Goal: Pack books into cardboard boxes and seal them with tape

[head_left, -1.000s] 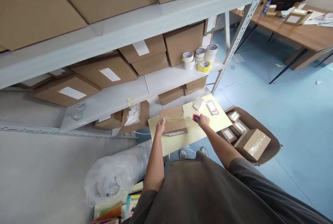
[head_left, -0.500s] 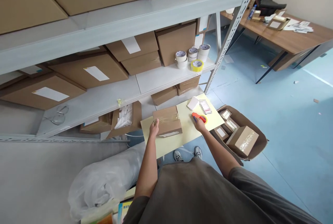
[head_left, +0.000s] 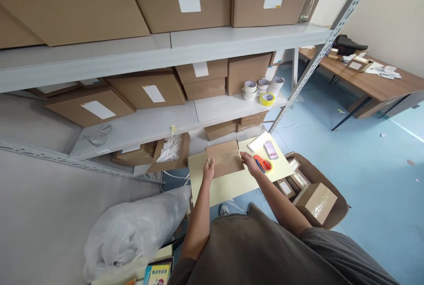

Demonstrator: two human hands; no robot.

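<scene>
On the yellow table [head_left: 232,185], the cardboard box [head_left: 225,159], already crossed by clear tape, is being held flat near the far edge. It is being clasped at its left edge by the left hand [head_left: 209,171], fingers curled, and at its right edge by the right hand [head_left: 249,163]. The red tape dispenser [head_left: 263,163], gripped half a second ago, is now lying released beside that hand.

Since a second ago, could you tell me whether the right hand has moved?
Yes. The right hand has let go of the dispenser, which lies by the card, and moved left to hold the box at its right edge.
</scene>
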